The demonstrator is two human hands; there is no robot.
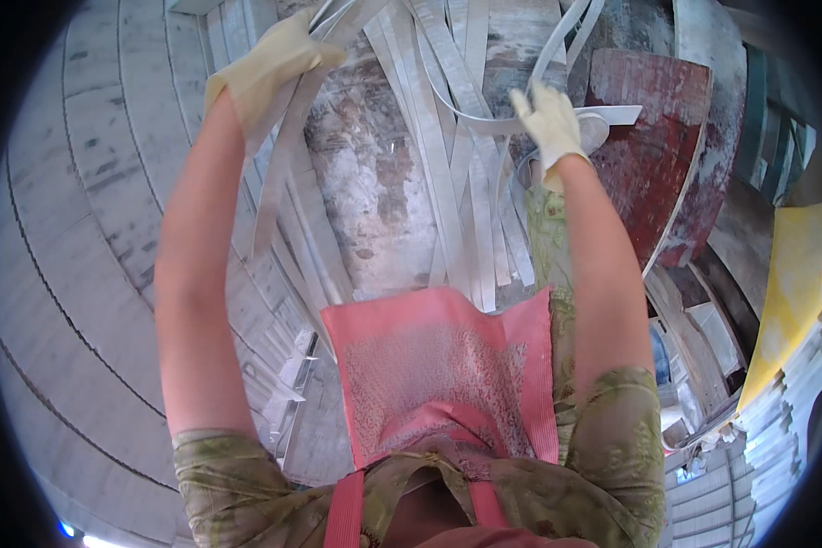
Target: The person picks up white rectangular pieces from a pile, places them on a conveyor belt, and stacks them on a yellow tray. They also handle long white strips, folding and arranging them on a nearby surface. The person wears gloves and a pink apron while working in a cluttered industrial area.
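Both my hands wear pale cream rubber gloves. At the upper left, my left hand [279,62] is closed on some long, thin white strips [338,20] that run past the top edge; part of its fingers is blurred. My right hand [550,126], at the upper right, grips a bendy white strip [557,46] that rises from its fingers. Beside that hand, the flat end of another strip [616,115] sticks out to the right. Between my hands, several more white strips [447,173] hang loosely crossed over a worn, white-smeared board [361,146].
Pale stacked slabs or strips [91,228] fill the left side. A worn red-brown curved board [653,137] stands right of my right hand, with a yellow sheet [785,292] farther right. My dusty pink apron [438,365] spreads below the strips. Corrugated pale pieces [781,447] lie at lower right.
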